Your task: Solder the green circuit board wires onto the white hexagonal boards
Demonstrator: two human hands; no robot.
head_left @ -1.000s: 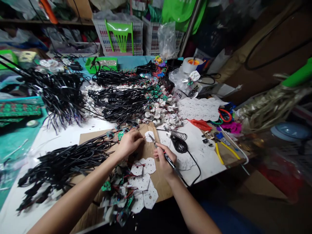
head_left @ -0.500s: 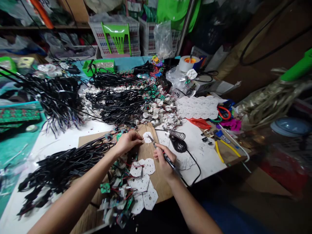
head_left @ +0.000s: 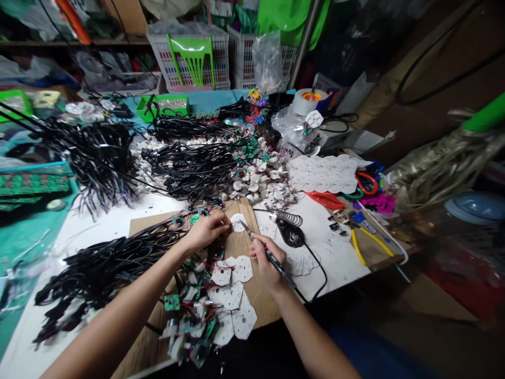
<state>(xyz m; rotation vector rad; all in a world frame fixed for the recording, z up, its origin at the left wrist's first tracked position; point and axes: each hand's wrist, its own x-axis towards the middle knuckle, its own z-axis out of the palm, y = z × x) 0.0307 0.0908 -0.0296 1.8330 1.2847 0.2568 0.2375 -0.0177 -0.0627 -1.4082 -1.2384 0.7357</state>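
My right hand (head_left: 269, 259) is wrapped round a soldering iron (head_left: 276, 262), its tip touching or just above a small white board (head_left: 238, 222) on the cardboard (head_left: 260, 295). At the left edge of that board, the fingers of my left hand (head_left: 210, 229) are pinched together; what they hold is too small to make out. Several white boards (head_left: 230, 296) with red wires lie below my hands, beside green circuit boards (head_left: 172, 302). A bundle of black cables (head_left: 114, 263) rests under and left of my left forearm.
Behind my hands lie more black cables (head_left: 189, 168) and a pile of white parts (head_left: 260, 184). To the right are an iron stand with a coil (head_left: 290, 218), white board sheets (head_left: 322, 173) and yellow-handled pliers (head_left: 374, 242). A green tray (head_left: 168, 105) stands further back.
The whole view has shifted slightly, so the table things appear a little further right. Both hands keep nearly the same pose at the small white board.
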